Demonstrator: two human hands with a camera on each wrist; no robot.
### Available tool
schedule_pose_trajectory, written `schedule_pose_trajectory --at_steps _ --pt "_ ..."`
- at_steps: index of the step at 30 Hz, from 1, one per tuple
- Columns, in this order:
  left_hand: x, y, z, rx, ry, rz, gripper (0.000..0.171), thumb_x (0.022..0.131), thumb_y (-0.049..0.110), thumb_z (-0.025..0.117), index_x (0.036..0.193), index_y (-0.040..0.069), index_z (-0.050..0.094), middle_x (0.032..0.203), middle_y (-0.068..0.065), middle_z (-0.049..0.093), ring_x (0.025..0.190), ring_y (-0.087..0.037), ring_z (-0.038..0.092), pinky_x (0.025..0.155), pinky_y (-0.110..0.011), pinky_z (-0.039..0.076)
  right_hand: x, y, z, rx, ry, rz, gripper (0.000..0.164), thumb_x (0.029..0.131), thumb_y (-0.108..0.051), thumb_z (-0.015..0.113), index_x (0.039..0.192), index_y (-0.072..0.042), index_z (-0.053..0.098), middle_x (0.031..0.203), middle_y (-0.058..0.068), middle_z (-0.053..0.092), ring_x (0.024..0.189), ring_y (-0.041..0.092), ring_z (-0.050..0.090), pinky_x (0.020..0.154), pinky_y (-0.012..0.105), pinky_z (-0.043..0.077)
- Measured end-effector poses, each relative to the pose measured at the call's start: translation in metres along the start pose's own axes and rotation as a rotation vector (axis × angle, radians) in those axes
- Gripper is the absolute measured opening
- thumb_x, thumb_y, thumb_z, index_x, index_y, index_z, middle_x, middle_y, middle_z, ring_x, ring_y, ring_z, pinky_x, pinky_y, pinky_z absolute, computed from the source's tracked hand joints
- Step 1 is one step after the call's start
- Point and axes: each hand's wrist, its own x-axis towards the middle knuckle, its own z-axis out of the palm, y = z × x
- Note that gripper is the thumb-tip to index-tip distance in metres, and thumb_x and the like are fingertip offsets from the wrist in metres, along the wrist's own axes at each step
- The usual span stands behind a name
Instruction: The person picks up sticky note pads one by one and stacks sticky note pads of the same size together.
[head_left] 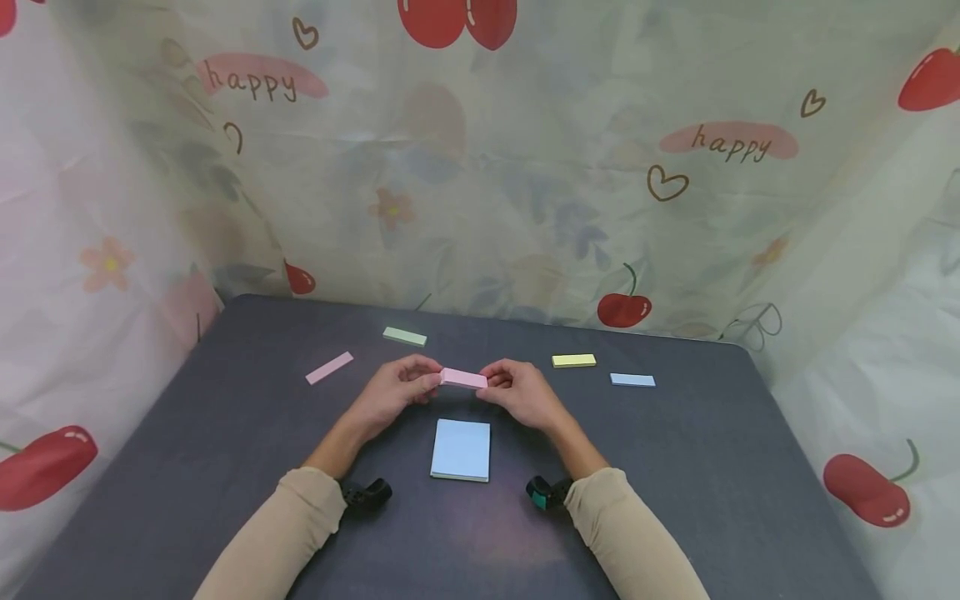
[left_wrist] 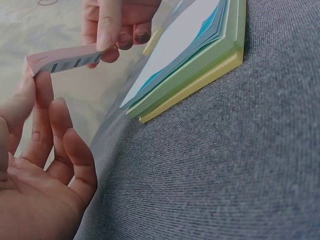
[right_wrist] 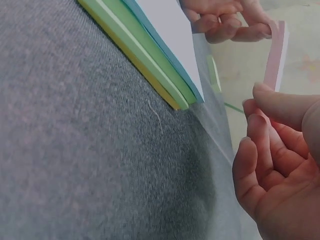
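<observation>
Both hands hold a narrow pink sticky-note pad (head_left: 464,379) up above the dark table. The left hand (head_left: 392,393) pinches its left end between thumb and index finger. At the other end, the thumb and fingers of the right hand (head_left: 525,394) grip it. Dark printed marks show on one face of the pad in the left wrist view. Just below the hands lies a square stack of sticky notes (head_left: 461,450), light blue on top. Its lower layers (left_wrist: 190,75), green and yellow, show in the left wrist view.
On the table (head_left: 660,483) behind the hands lie a pink strip (head_left: 329,368) and a green strip (head_left: 405,337) to the left. A yellow strip (head_left: 573,361) and a pale blue strip (head_left: 632,380) lie to the right. A printed cloth (head_left: 495,208) hangs around the table.
</observation>
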Motion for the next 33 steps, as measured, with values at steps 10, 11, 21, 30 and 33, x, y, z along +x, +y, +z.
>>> schedule_pose_trajectory --at_steps 10,11,21,30,33 --pt "-0.002 0.015 0.010 0.188 -0.004 0.053 0.032 0.090 0.028 0.079 0.116 0.011 0.071 0.105 -0.010 0.073 0.091 -0.018 0.066 0.080 -0.031 0.053 -0.011 0.004 -0.012 0.000 0.037 0.025 0.025 0.089 -0.019 0.080 0.110 -0.007 0.072 0.095 0.007 0.071 0.081 0.014 0.062 0.073 0.026 0.051" --pt "-0.003 0.018 0.012 0.224 -0.003 0.071 0.033 0.088 0.028 0.081 0.115 0.012 0.070 0.104 -0.008 0.072 0.090 -0.018 0.065 0.078 -0.030 0.052 -0.012 0.004 -0.013 0.004 0.042 0.030 0.025 0.089 -0.019 0.080 0.110 -0.007 0.072 0.095 0.007 0.071 0.081 0.014 0.062 0.074 0.027 0.051" --pt "0.003 0.036 0.033 0.421 0.016 0.195 0.032 0.085 0.025 0.084 0.112 0.015 0.072 0.093 -0.001 0.070 0.081 -0.016 0.062 0.072 -0.029 0.050 -0.024 0.010 -0.029 0.062 0.064 0.018 0.028 0.087 -0.018 0.082 0.110 -0.005 0.071 0.095 0.009 0.071 0.080 0.015 0.062 0.071 0.024 0.051" --pt "0.009 0.049 0.059 0.615 -0.023 0.174 0.020 0.089 0.027 0.080 0.106 0.020 0.072 0.095 0.004 0.071 0.076 -0.013 0.058 0.066 -0.029 0.048 -0.039 0.020 -0.049 0.007 0.069 0.046 0.029 0.089 -0.022 0.081 0.111 -0.007 0.070 0.096 0.008 0.070 0.080 0.018 0.061 0.072 0.026 0.051" --pt "0.012 0.052 0.070 0.661 -0.044 0.162 0.019 0.088 0.028 0.081 0.103 0.020 0.073 0.097 0.003 0.069 0.075 -0.013 0.056 0.064 -0.029 0.047 -0.047 0.025 -0.056 -0.009 0.072 0.060 0.030 0.089 -0.023 0.081 0.111 -0.007 0.070 0.094 0.008 0.070 0.079 0.017 0.060 0.071 0.026 0.051"
